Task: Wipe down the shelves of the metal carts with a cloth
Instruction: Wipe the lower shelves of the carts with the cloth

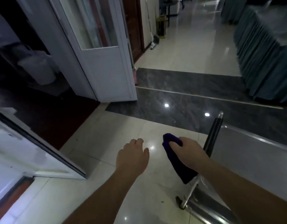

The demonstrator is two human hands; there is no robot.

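Cloth point(176, 160) hangs downward, seemingly lengthwise, gripped by right hand point(188, 152); left hand point(133, 156) loose, empty.

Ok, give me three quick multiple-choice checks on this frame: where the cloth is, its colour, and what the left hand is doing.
1. Where is the cloth?
A. On the floor
B. In the right hand
C. Draped on the door

2. What colour is the cloth?
A. White
B. Yellow
C. Dark purple

3. What state is the left hand in?
A. Empty, held over the floor tiles
B. Gripping the cart handle
C. Holding a bottle

Answers: 1 B, its fingers close round the cloth beside the metal cart; 2 C, it reads dark purple; 3 A, nothing is in it.
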